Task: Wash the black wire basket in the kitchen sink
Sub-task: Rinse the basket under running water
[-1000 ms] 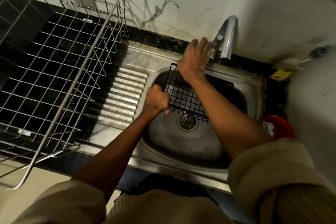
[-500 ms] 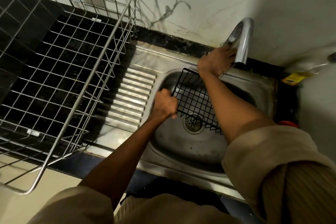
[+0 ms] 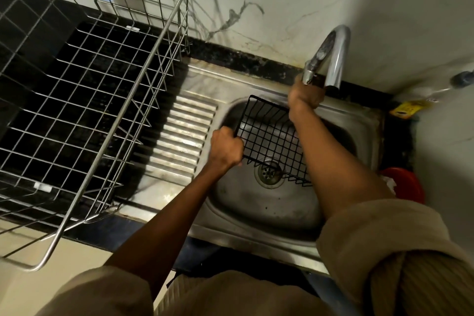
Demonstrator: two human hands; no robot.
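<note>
Black wire basket (image 3: pixel 269 136) is sitting tilted in the sink (image 3: pixel 269 213), over the drain (image 3: pixel 268 173), near edge hanging low, far-left corner rising above the bowl rim. Left hand (image 3: pixel 227 150) is gripping the basket's left rim wire, fingers curled round it. Right hand (image 3: pixel 305 96) is reaching to the far side at the tap (image 3: pixel 331 59); it is touching the tap lever area, but fingers are hidden behind the spout, so cannot tell whether it is clamped on it or just pressing. No water is visibly running.

Handling, judged: basket is looking light & stiff, thin coated wire w/ open mesh; one hand is carrying it w/o strain. Likely slippery once wet. Best hold is the thicker rim wire, as now; mesh wires are thin & probably uncomfortable to pinch. Not fragile, but could scrape the steel bowl.

Edges & room: bowl is only a little wider than the basket, so turning it is going to need a lift clear of the rim. Tap spout is overhanging the far side; right forearm is crossing over the basket's right half. Ribbed drainboard (image 3: pixel 179 136) at left is offering lay-down room. Large steel dish rack (image 3: pixel 89 100) is occupying the surface further left. Red item (image 3: pixel 407 185) is sitting just beside the sink's right edge
</note>
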